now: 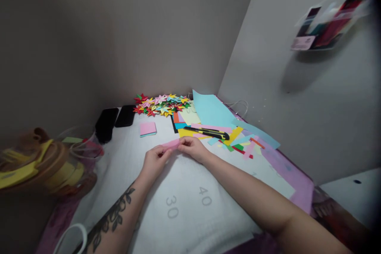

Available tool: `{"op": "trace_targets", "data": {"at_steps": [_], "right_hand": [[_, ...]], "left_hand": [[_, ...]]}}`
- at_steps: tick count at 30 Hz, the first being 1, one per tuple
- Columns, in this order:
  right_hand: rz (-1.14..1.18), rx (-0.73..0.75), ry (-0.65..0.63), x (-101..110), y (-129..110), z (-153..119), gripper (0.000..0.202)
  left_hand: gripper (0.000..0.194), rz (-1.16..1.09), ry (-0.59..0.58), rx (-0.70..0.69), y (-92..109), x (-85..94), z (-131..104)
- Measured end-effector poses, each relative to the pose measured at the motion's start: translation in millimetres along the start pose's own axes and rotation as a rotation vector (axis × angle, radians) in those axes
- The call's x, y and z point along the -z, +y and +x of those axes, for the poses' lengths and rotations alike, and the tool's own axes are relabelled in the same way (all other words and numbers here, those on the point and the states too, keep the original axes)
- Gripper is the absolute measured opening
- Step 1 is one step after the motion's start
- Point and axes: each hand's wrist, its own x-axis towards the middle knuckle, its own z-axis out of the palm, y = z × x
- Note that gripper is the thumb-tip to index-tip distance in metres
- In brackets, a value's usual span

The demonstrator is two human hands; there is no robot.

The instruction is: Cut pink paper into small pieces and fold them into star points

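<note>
Grey walls meet in a corner at the upper centre of the frame; below them lies a white cutting mat [184,206] printed with 30 and 40, resting on a purple surface.

Far left, lower half: a blurred brown container [44,162] with yellow paper in it, close to the lens. Just right of it, two black phones [114,121] lie side by side at the mat's upper left edge. A small pink paper pad [148,128] sits on the mat right of the phones.

Centre: my left hand [154,160], forearm tattooed, and my right hand [193,149] meet over the mat. Both pinch a pink paper strip [172,144], one end in each hand, thumbs and forefingers closed on it. The strip is held just above the mat, roughly level.

Above the hands, against the wall: a pile of coloured paper stars [162,105]. Right of centre: a yellow-and-black utility knife [206,132] lies on loose coloured sheets [212,113], light blue uppermost. Paper offcuts [244,147] are scattered beside my right wrist.

Upper right: a clear pouch of cards [327,24] hangs on the wall, blurred.
</note>
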Motion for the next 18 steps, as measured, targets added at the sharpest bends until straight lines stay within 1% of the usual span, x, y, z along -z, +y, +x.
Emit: {"op": "trace_targets", "data": {"at_steps": [4,7,10,14,18], "right_hand": [[0.026,0.003,0.064,-2.5,-4.1,-1.0,0.025],[0.064,-0.015,0.129,-4.7,-8.2,-2.1,0.023],[0.148,-0.034,0.164,-7.1,-10.4,-3.5,0.022],[0.223,-0.036,0.186,-10.3,-10.3,-5.3,0.020],[0.165,-0.037,0.216,-11.6,-11.5,-5.9,0.019]], "left_hand": [[0.033,-0.003,-0.027,0.043,2.7,-0.6,-2.2],[0.037,-0.033,-0.038,0.121,5.4,-0.3,-2.0],[0.036,-0.080,-0.034,0.188,7.0,-0.1,-1.1],[0.031,-0.131,-0.002,0.203,6.5,-0.4,-1.5],[0.027,-0.197,0.060,0.197,6.2,-0.8,-3.4]]}}
